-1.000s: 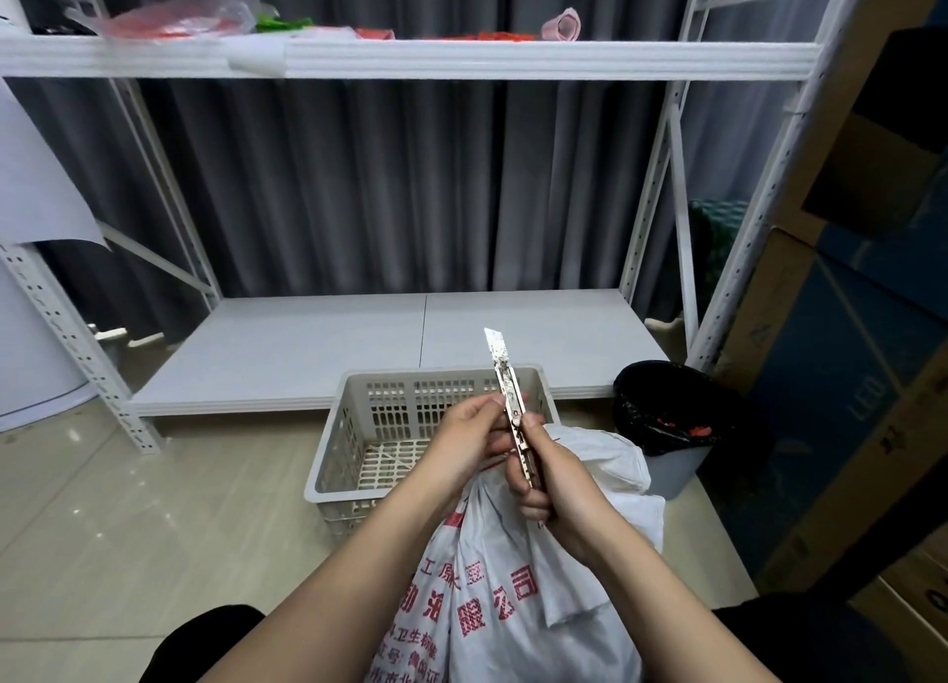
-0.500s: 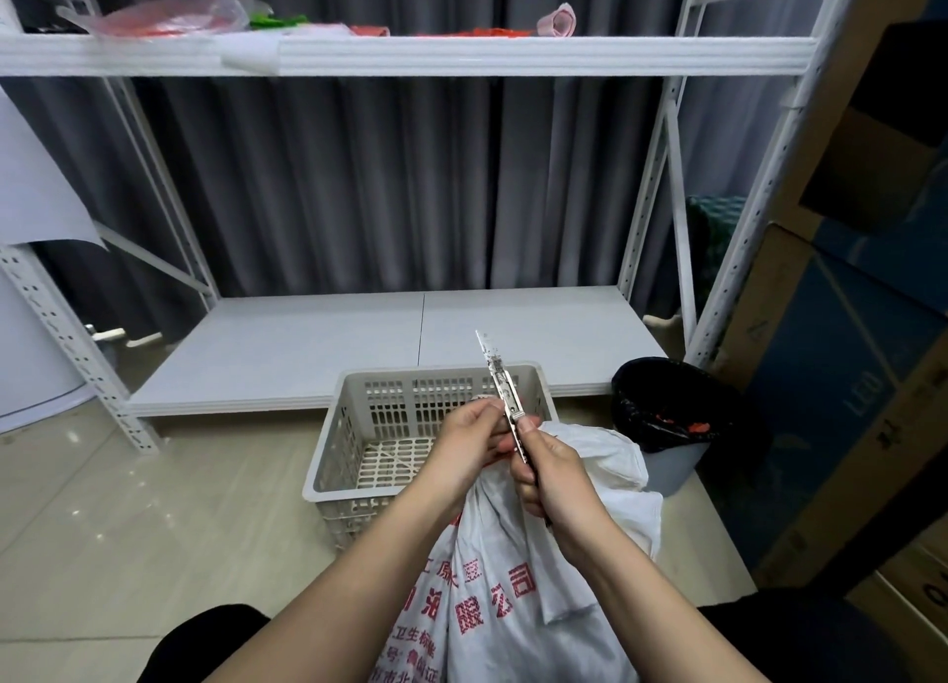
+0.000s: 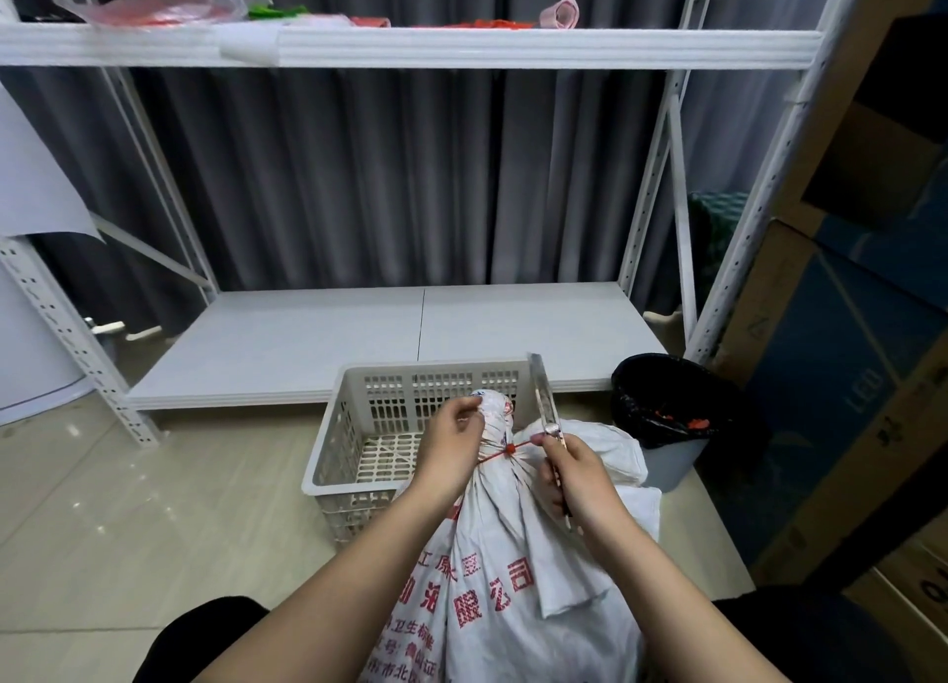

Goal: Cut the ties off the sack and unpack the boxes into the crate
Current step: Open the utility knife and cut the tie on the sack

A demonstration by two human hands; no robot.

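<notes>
Sack (image 3: 518, 544) stands on floor just in front of crate (image 3: 359, 426), neck bunched w/ red tie (image 3: 505, 451). Left hand (image 3: 451, 451) fingers closed round neck. Right hand (image 3: 579, 477) grips knife (image 3: 544, 400), blade up, beside tie.

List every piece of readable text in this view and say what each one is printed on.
"LED": on the blue side of the big cardboard box at right, running vertically.
"公司": red characters on the white woven sack.
"卫生标准": smaller red line lower on the sack, partly creased.
Other red characters on the sack are folded or cut off; unreadable.
Dark marks on the cardboard edge at far right: too blurred to read.
</notes>
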